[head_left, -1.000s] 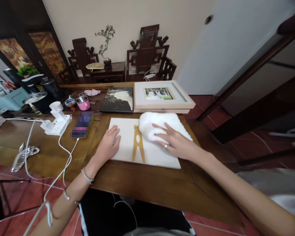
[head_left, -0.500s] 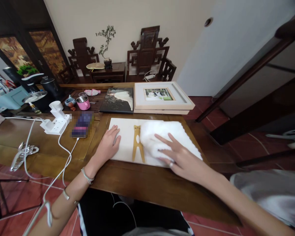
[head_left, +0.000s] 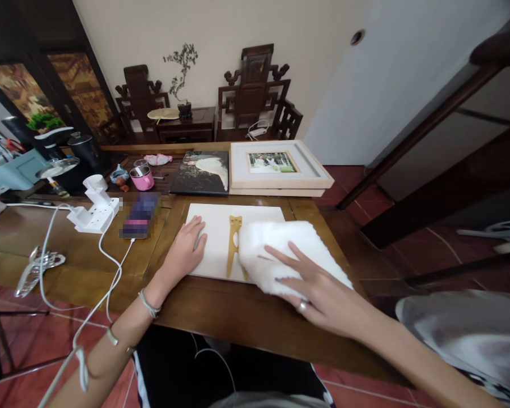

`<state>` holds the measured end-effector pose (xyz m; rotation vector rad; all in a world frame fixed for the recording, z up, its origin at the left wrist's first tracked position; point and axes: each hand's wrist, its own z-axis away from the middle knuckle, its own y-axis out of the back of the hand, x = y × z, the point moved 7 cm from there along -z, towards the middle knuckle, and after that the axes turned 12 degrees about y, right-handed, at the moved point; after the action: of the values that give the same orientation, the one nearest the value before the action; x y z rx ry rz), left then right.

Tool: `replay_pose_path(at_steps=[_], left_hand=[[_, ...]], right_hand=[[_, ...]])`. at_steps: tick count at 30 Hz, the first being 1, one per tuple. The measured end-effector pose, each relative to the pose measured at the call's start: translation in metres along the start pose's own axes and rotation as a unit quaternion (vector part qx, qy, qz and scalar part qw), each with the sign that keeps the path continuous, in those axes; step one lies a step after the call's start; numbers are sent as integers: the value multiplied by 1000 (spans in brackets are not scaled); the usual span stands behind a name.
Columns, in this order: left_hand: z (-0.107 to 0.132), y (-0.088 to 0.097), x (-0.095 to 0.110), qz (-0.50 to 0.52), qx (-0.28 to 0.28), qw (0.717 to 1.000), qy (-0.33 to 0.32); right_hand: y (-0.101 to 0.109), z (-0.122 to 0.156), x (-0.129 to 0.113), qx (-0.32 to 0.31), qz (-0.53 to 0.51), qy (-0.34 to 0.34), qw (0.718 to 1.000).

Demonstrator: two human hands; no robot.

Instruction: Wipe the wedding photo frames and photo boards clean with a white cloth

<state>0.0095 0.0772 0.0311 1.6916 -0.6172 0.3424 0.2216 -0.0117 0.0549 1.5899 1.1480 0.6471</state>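
Observation:
A white flat board (head_left: 215, 238) with a gold stand piece (head_left: 233, 245) on it lies on the wooden table (head_left: 246, 317). My left hand (head_left: 186, 252) rests flat on the board's left edge, fingers spread. My right hand (head_left: 312, 286), wearing a ring, presses flat on a fluffy white cloth (head_left: 280, 255) that covers the board's right part, near the table's front edge.
Behind the board lie a white framed photo (head_left: 276, 164) and a dark photo print (head_left: 202, 173). To the left are a phone (head_left: 140, 215), a white power strip (head_left: 94, 214) with cables, a pink cup (head_left: 142, 177) and a clear clip (head_left: 36, 266).
My right hand has dragged the white cloth from the board's far right part toward me, down to its near edge. The left hand has stayed in place.

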Motion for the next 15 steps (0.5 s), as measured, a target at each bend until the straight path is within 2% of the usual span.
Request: replay_pose_path(at_steps=[9, 12, 15], left_hand=[[0, -1, -2, 6, -6, 1000, 6], [-1, 0, -1, 6, -7, 1000, 9], [-1, 0, -1, 8, -7, 1000, 8]], right_hand=[[-1, -40, 103, 4, 16, -85, 996], [-1, -47, 120, 3, 12, -107, 994], [0, -45, 118, 16, 16, -116, 993]])
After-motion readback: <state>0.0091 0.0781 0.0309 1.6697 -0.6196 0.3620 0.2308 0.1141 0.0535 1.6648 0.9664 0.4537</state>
